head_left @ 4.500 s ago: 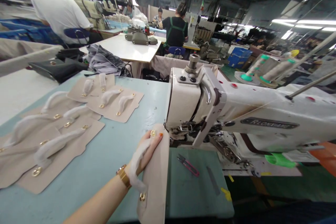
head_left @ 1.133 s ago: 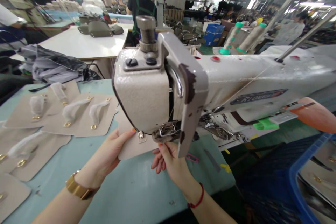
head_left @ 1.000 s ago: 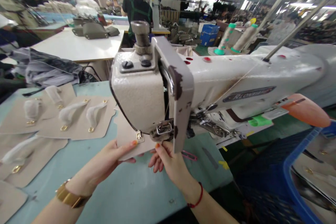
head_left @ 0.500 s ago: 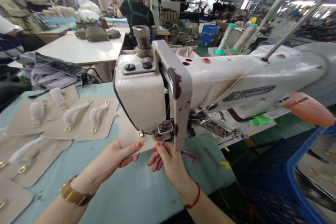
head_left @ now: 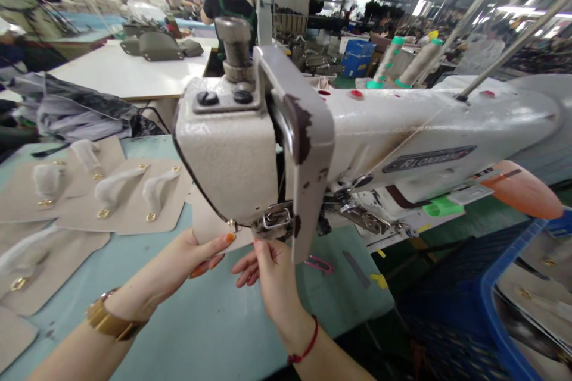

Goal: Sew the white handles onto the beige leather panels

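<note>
A beige panel with a small gold buckle lies under the head of a white sewing machine. My left hand grips the panel's near left edge, thumb on top beside the buckle and fingers curled underneath. At the edge to the right, my right hand has its thumb against the panel close to the presser-foot area, its other fingers reaching out below. The needle and the stitching spot are hidden behind the machine head and its metal guard.
Several beige panels with wrapped gold buckles lie on the green tabletop at left. Pink-handled snips rest behind my right hand. A blue crate holding panels stands at right. A person works beyond a white table.
My view has shifted, so the machine head looks larger and further left. My left thumb now sits closer to the buckle, and both hands keep their places at the panel's edge.
</note>
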### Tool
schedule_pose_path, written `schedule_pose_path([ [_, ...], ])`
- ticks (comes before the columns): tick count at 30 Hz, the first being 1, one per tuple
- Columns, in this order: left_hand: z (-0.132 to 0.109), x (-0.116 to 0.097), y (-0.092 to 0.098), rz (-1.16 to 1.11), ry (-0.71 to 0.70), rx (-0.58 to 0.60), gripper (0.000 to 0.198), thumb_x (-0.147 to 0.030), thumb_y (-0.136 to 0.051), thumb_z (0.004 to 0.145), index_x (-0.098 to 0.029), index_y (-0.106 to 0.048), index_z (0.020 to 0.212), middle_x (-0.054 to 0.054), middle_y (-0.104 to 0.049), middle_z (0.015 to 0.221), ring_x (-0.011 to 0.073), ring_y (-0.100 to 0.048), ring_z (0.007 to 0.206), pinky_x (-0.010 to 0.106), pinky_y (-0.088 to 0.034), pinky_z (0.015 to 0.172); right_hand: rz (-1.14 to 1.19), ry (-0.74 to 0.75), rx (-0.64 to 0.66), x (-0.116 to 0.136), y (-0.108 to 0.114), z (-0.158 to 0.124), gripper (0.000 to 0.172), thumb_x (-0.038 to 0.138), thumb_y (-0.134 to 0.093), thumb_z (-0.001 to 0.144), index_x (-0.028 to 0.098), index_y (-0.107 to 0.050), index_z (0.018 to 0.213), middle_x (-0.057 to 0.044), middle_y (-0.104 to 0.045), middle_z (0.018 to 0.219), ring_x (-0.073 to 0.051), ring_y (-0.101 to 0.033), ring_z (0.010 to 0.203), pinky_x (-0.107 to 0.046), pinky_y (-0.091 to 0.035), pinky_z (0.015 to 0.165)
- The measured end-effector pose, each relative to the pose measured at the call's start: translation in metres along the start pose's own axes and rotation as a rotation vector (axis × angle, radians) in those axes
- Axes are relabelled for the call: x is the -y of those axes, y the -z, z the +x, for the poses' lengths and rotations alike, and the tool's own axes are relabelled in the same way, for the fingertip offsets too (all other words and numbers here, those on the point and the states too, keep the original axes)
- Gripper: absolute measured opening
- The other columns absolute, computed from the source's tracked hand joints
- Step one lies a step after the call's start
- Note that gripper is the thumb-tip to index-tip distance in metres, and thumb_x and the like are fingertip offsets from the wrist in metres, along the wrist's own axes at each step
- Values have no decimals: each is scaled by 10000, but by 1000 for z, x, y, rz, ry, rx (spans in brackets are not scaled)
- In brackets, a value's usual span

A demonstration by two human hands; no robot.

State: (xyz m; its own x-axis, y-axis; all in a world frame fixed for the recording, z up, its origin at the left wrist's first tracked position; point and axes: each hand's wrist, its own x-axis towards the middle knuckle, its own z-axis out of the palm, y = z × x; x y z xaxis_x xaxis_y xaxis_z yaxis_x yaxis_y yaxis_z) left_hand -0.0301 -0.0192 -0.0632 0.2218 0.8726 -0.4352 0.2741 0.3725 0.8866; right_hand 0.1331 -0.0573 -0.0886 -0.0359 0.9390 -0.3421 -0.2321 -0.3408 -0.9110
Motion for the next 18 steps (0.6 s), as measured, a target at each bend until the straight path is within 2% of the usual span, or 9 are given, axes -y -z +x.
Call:
schedule_pose_path([
  [7,-9,6,-11,-79,2,-63,459,-496,-690,739,-169,-475,498,-49,-387,422,60,-270,406,199,-172,415,-37,-2,8,0,-2,3,542,547,-390,905,129,-559,604,-105,-696,614,-84,-573,385,-143,-346,379],
  [14,-25,15,-39,-154,-11,-213,502,-547,-640,785,-165,-494,493,-35,-424,437,67,-309,421,201,-210,416,-30,-8,52,6,5,0,441,497,-441,881,150,-511,618,-47,-641,505,-79,-519,321,-147,-345,366],
  [18,-34,19,-58,-140,-67,-296,500,-534,-600,824,-169,-501,496,-35,-424,432,77,-337,418,214,-254,437,-46,-1,85,9,10,-1,465,494,-446,879,157,-476,560,-33,-603,455,-63,-469,300,-146,-335,356],
])
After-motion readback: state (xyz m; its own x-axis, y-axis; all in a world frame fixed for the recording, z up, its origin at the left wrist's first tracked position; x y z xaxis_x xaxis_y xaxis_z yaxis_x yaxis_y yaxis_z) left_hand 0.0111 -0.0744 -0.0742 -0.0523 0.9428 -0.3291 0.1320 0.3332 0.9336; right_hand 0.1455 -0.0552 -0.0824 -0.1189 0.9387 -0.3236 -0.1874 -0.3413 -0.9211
